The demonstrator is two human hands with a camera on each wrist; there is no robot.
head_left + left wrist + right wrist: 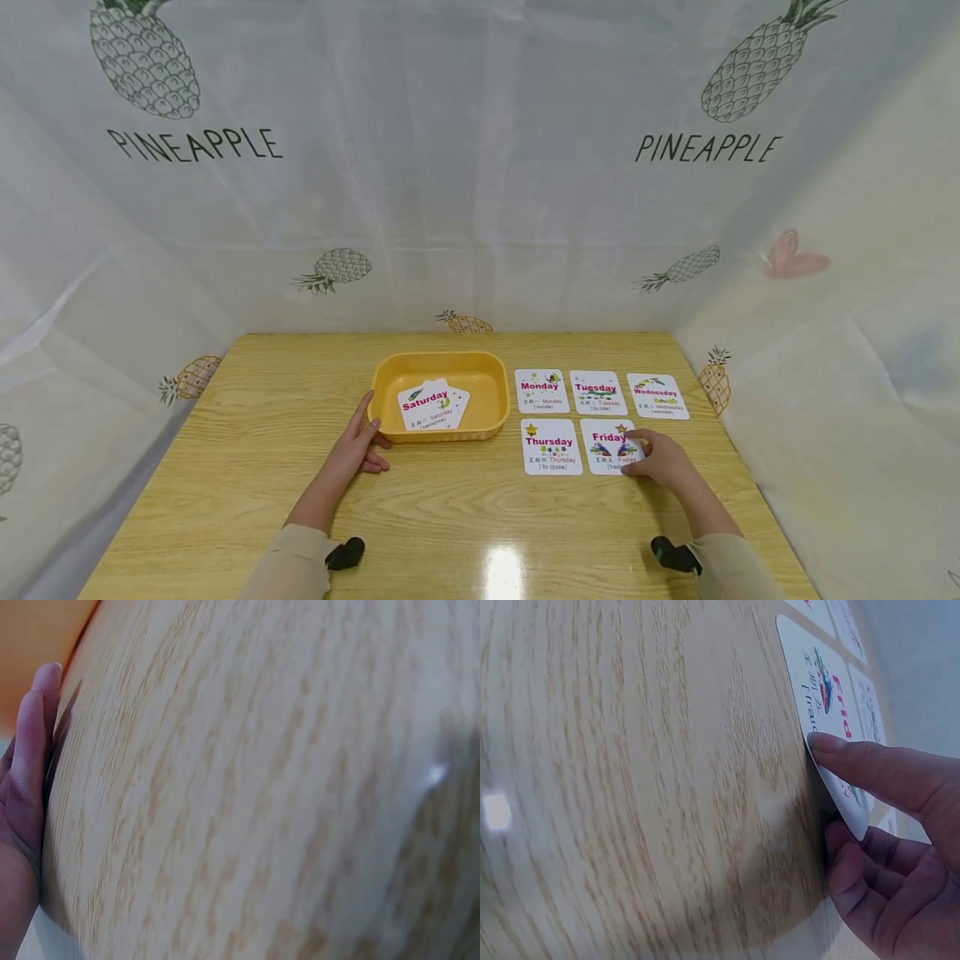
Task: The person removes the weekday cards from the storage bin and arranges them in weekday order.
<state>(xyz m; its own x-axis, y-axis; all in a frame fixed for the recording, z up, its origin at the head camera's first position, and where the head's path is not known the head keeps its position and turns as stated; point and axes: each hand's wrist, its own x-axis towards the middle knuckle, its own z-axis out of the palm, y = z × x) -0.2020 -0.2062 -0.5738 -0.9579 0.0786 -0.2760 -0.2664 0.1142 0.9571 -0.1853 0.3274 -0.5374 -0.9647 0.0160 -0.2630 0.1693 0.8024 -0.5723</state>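
Sleeves (288, 565) lie nearest, left hand (351, 450) straight-fingered against the tray (486, 390), right hand (667, 461) pinching the Friday card (609, 448), curled fingers (847, 868) showing only from the right wrist.

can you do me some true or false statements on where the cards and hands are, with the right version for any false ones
1. The Saturday card lies in the yellow tray. True.
2. The left hand rests on the Saturday card. False: the left hand is at the tray's left side.
3. The right hand touches the Friday card. True.
4. The Wednesday card is inside the tray. False: the Wednesday card lies on the table, right of the Tuesday card.
5. The Thursday card is left of the Friday card. True.
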